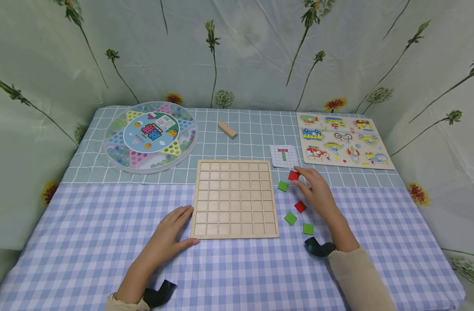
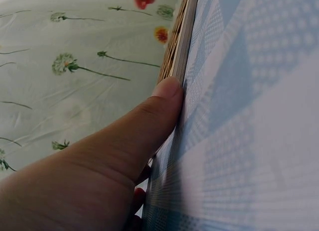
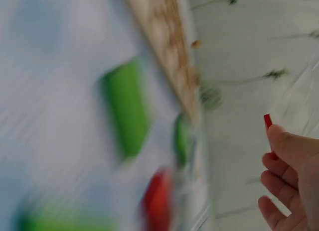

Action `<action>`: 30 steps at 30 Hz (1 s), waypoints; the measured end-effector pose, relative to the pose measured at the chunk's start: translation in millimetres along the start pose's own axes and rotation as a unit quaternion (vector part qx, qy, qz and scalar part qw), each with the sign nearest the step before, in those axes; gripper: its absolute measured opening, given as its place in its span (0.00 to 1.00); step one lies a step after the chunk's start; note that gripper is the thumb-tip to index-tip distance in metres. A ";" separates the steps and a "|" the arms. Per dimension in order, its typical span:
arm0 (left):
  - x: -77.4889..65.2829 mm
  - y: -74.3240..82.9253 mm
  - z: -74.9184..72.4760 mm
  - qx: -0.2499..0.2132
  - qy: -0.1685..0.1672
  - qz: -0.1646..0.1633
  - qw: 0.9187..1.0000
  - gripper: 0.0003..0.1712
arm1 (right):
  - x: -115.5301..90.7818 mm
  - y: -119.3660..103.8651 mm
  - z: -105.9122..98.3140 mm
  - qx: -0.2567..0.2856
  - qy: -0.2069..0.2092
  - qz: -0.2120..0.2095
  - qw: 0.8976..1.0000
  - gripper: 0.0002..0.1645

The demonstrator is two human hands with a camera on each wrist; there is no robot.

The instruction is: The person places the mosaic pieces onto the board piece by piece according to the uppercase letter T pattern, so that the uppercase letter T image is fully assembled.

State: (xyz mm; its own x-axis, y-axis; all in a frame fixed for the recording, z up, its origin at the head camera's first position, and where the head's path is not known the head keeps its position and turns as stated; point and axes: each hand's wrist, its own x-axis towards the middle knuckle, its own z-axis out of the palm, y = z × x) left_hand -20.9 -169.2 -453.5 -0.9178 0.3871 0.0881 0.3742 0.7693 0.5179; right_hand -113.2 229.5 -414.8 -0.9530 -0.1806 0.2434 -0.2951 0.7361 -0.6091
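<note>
A square wooden grid board lies on the checked cloth. At its lower left corner my left hand rests, fingers against the left edge and thumb touching the front edge. My right hand is raised right of the board and pinches a red square tile between thumb and fingers; the right wrist view shows that red tile edge-on. Below it lie another red tile and three green tiles, one green tile close to the board's right edge.
A card with a red and green grid pattern lies behind the tiles. Farther back are a wooden picture puzzle at right, a small wooden block, and a round board game at left. A flowered curtain hangs behind the table.
</note>
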 end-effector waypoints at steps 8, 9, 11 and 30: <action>0.0 -0.9 0.0 -0.003 0.000 -0.007 1.000 0.49 | 40.1 -49.9 27.1 0.096 0.056 -0.127 0.986 0.21; 0.1 -0.9 -0.1 -0.005 0.000 -0.008 1.000 0.49 | 45.1 -54.8 33.5 0.109 0.054 -0.133 0.984 0.20; 0.2 -0.7 -0.2 -0.008 -0.002 -0.008 1.000 0.49 | 53.6 -63.7 47.4 0.130 0.042 -0.132 0.982 0.20; 0.9 -1.0 0.0 -0.020 -0.004 -0.010 1.000 0.49 | 68.2 -77.8 125.1 0.077 -0.092 -0.067 0.991 0.16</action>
State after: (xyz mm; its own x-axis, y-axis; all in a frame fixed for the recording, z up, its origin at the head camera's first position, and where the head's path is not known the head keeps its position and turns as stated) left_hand -22.0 -169.7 -454.0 -0.9242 0.3753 0.0703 0.3493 0.7567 0.5526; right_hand -163.9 78.3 -445.3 -0.8973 -0.3954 0.1964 -0.4124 0.5922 -0.6923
